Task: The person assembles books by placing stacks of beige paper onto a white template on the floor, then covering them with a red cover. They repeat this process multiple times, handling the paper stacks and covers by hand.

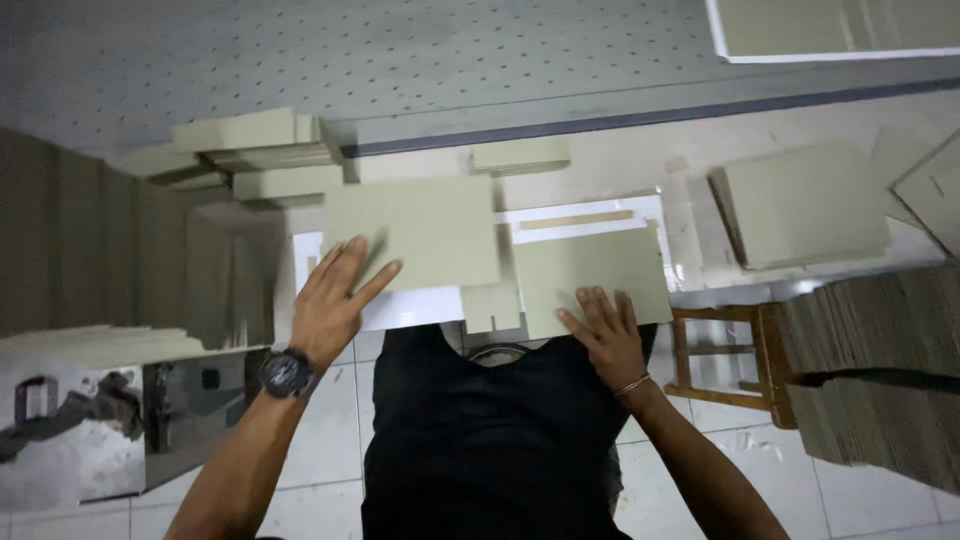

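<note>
1. Leftmost, well left of the white sheet [420, 305], a stack of flat boards [90, 345] juts out at the table's near edge, and loose greenish card offcuts [250, 150] pile up behind it.
2. Next, the left hand [330, 300] lies flat with fingers spread on the white sheet's left end, fingertips touching the near edge of the left card panel [420, 235]; it grips nothing.
3. Just right of that panel, the right card panel [590, 270] covers the sheet's right end, its near edge overhanging toward the body.
4. The right hand [605, 330] presses open-palmed on that panel's near edge, fingers splayed, clasping nothing.
5. Right of the sheet, a bare strip of table separates it from a card stack [800, 205].
6. Below that stack, off the table edge, a wooden stool [725, 350] stands beside a tall bundle of sheets [880, 360], narrowing the floor there.
</note>
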